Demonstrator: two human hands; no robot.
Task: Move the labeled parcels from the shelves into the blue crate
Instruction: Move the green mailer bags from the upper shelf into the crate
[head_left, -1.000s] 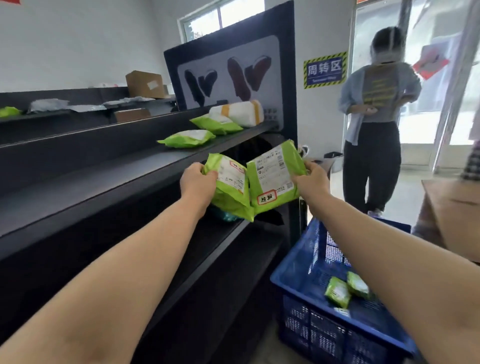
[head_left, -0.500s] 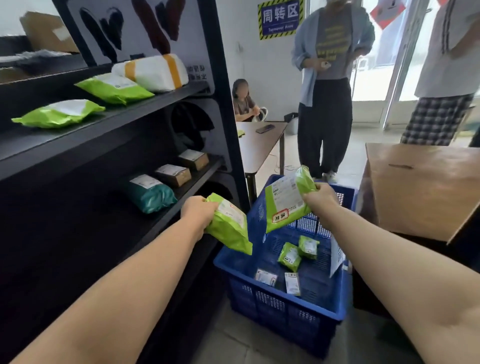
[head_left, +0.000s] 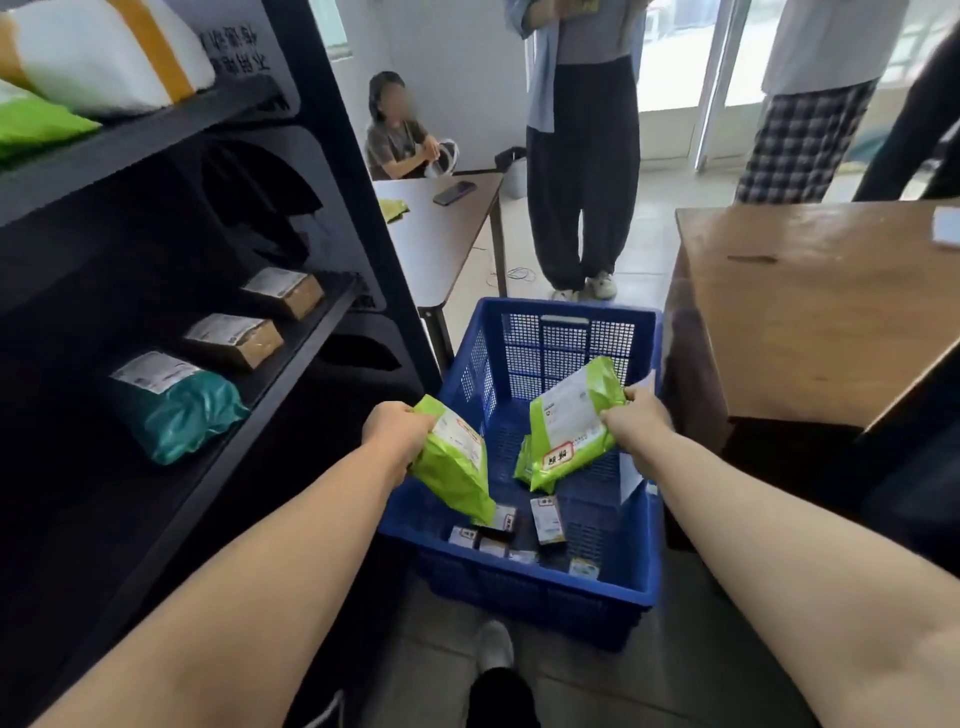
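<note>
My left hand (head_left: 397, 431) grips a green labeled parcel (head_left: 457, 462) that hangs over the left rim of the blue crate (head_left: 524, 590). My right hand (head_left: 636, 423) grips a second green labeled parcel (head_left: 571, 426), held above the crate's middle. Several small labeled packets (head_left: 545, 519) lie on the crate floor, and another green parcel is partly hidden behind the right-hand one. On the black shelves (head_left: 249, 384) sit a teal parcel (head_left: 176, 405) and two brown boxes (head_left: 239, 340). A white and yellow parcel (head_left: 109, 49) and a green one (head_left: 31, 124) lie on the upper shelf.
A wooden table (head_left: 810, 306) stands right of the crate, a white table (head_left: 441, 228) with a phone behind it. One person stands past the crate, another at the right, one sits at the back. My foot (head_left: 493, 649) is just before the crate.
Both hands have come down from shelf height with their green parcels and now hold them over the crate. My view has tilted down toward the crate.
</note>
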